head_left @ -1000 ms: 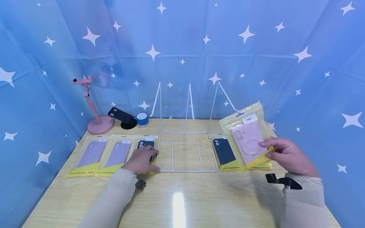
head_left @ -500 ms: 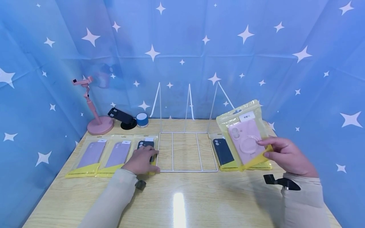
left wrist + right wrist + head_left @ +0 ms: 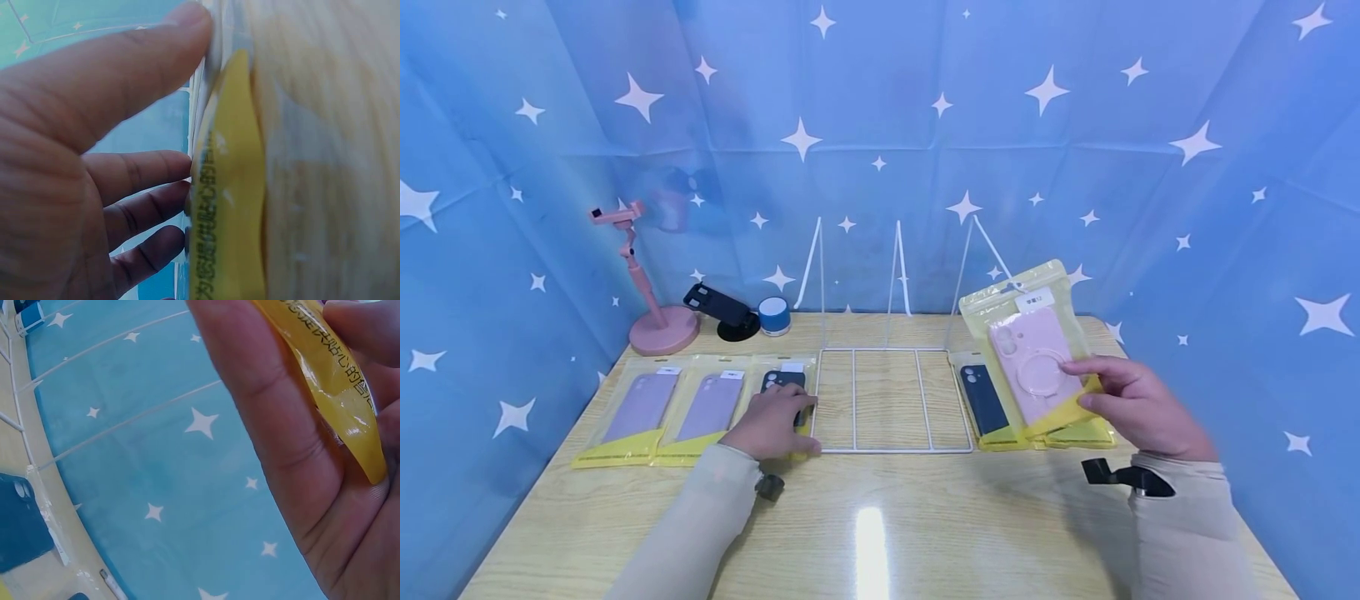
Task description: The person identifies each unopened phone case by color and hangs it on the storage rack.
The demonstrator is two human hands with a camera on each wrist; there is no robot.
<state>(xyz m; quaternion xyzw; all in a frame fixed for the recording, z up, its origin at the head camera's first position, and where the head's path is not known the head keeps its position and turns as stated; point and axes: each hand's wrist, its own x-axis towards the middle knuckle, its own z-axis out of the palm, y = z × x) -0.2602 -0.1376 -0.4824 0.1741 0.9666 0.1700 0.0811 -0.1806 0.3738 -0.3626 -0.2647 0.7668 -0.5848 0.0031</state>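
Right grip (image 3: 1142, 411) narrow on a bagged pink case (image 3: 1028, 354), left grip (image 3: 770, 422) wide against a bagged dark case (image 3: 785, 378).

Blue backdrop cloth (image 3: 880, 75), white stars (image 3: 801, 139); pale wood-grain table (image 3: 985, 542), bright light reflection (image 3: 871, 552).

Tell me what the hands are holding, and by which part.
The right hand pinches the yellow pouch containing a pink phone case by the pouch's lower right corner. The left hand rests on a bagged dark phone case.
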